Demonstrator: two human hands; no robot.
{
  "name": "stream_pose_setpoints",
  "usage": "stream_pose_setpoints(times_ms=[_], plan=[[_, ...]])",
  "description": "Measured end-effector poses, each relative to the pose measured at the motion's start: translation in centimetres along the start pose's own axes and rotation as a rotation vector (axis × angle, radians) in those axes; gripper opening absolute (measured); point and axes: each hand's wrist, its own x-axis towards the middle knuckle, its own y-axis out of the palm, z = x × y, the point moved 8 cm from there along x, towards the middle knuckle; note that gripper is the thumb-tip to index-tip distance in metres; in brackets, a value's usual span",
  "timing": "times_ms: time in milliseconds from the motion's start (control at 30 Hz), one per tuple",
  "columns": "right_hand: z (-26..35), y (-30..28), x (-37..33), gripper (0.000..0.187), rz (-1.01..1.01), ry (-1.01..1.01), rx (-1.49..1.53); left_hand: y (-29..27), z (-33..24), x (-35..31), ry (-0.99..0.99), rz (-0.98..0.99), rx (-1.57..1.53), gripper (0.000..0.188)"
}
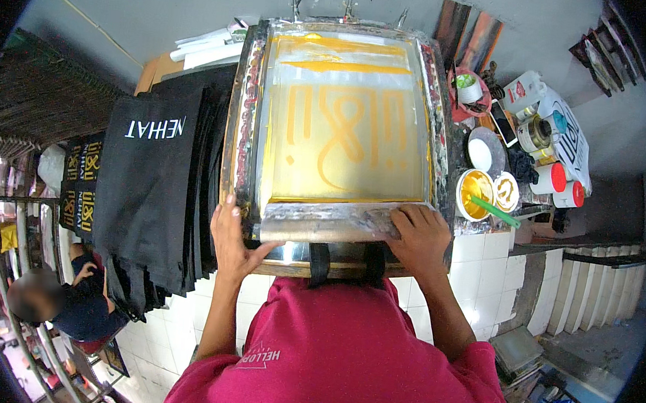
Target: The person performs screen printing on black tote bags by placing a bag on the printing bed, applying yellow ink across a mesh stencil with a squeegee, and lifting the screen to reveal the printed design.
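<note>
A silk-screen printing frame (441, 146) lies before me, its mesh carrying a mirrored yellow design, with streaks of thick yellow ink near the far end. My left hand (235, 233) holds its near left corner, fingers along the outer side and thumb stretched inward. On the right end of the stained silver near bar (321, 224), my right hand (419, 240) rests with curled fingers. Beneath that bar, two black straps (319, 261) hang over the wooden board edge; what they belong to is hidden under the screen.
Black tote bags (149, 174) hang stacked at the left. At the right stand a tub of yellow ink (475, 184) with a green-handled tool (496, 211), its smeared lid (506, 192), a phone (503, 124) and red-lidded jars (549, 178). Another person (80, 297) sits at far left.
</note>
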Motion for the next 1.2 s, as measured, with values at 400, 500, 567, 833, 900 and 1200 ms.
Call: stream_pose_setpoints(times_ms=[400,500,567,833,900,1200], plan=[[1.1,-10.9,4.2,0.035,-0.48,-0.084,0.044,3.9,1.6,-2.2,-0.549,0.375,-0.336,0.058],[1.1,-12.0,5.2,0.037,-0.486,-0.1,0.032,4.4,-1.0,-0.5,-0.464,0.593,-0.205,0.052],[1.4,-13.7,6.5,0.034,-0.511,-0.112,0.004,3.8,-1.1,0.5,-0.55,0.512,-0.201,0.044],[-0.8,-23.0,17.4,0.045,-0.586,0.028,-0.14,0.4,0.3,3.5,-0.782,0.17,-0.295,0.045],[-1.9,-24.9,20.6,0.055,-0.524,0.12,-0.107,0.3,1.5,4.6,-0.766,0.082,-0.288,0.056],[-3.6,-30.4,31.1,0.048,-0.477,0.078,0.009,3.0,8.9,5.0,-0.916,0.284,-0.102,0.095]])
